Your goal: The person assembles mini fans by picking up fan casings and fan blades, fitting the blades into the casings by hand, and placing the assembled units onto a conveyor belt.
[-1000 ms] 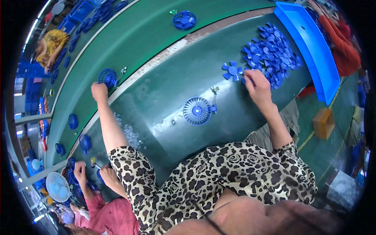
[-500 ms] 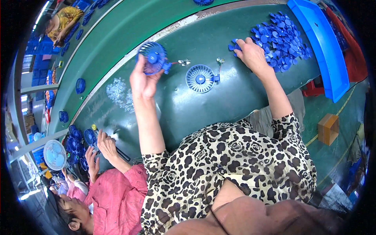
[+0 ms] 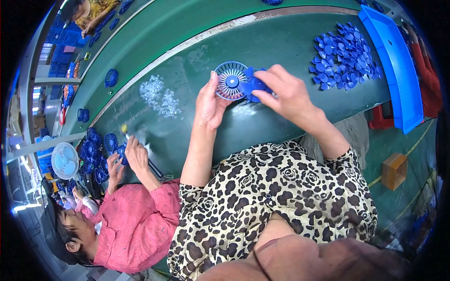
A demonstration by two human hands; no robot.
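My left hand [image 3: 209, 104] grips a round blue fan housing [image 3: 225, 92] by its left rim, thumb on top. It has thin spokes and a hub with a pale centre, and faces up over the green table. My right hand [image 3: 289, 93] pinches a blue fan blade [image 3: 252, 85] between thumb and fingers. The blade overlaps the housing's right side; whether the two touch, I cannot tell. To the right lies a heap of loose blue fan blades [image 3: 344, 58]. The housing's right edge is hidden behind the blade and my fingers.
Small clear plastic pieces [image 3: 159, 96] lie left on the green table [image 3: 197, 61]. A long blue tray [image 3: 393, 70] stands at the right edge. A co-worker in a pink shirt [image 3: 136, 220] handles blue fan parts [image 3: 93, 152] at the left. A green belt [image 3: 154, 33] runs behind.
My right hand has come left from the heap and now holds a fan blade at the housing. My left hand has moved right and lower. The second housing no longer shows separately on the table.
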